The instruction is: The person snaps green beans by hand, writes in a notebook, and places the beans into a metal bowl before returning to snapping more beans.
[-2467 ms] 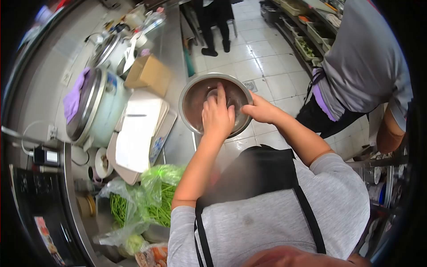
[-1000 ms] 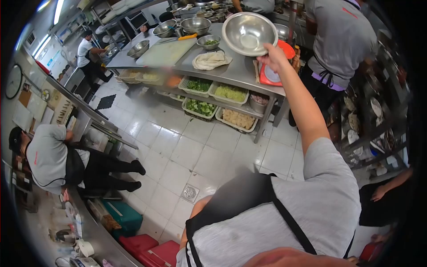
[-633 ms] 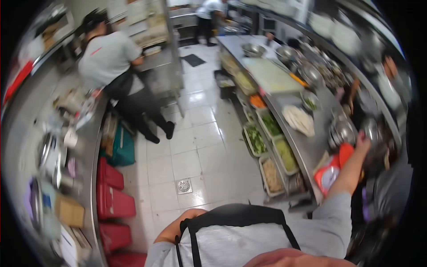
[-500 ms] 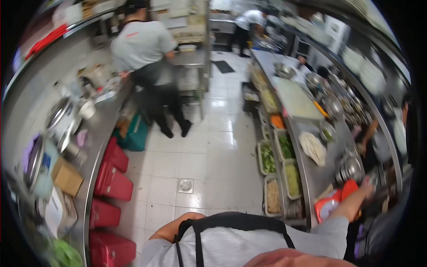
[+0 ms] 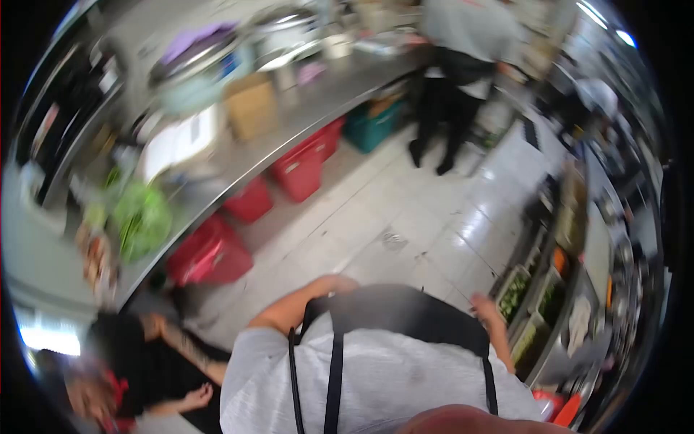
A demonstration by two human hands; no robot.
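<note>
My left hand [image 5: 338, 283] is at the front of my waist, against the top edge of the black apron [image 5: 405, 315]; its fingers are hidden. On the other side of the apron, my right hand [image 5: 484, 308] hangs near the containers of cut green vegetables [image 5: 514, 293]. Motion blurs its fingers, and I make out nothing in it. The right hand looks apart from the containers.
A long steel counter [image 5: 289, 129] runs along the left, with red bins [image 5: 210, 254] below it. A person in black [image 5: 137, 362] is close at the lower left. Another person [image 5: 463, 65] stands farther ahead. A second counter [image 5: 557, 354] lies right.
The view has swung left. My right hand has come back from the items on the right counter to beside my apron. A person in black has appeared at the lower left.
</note>
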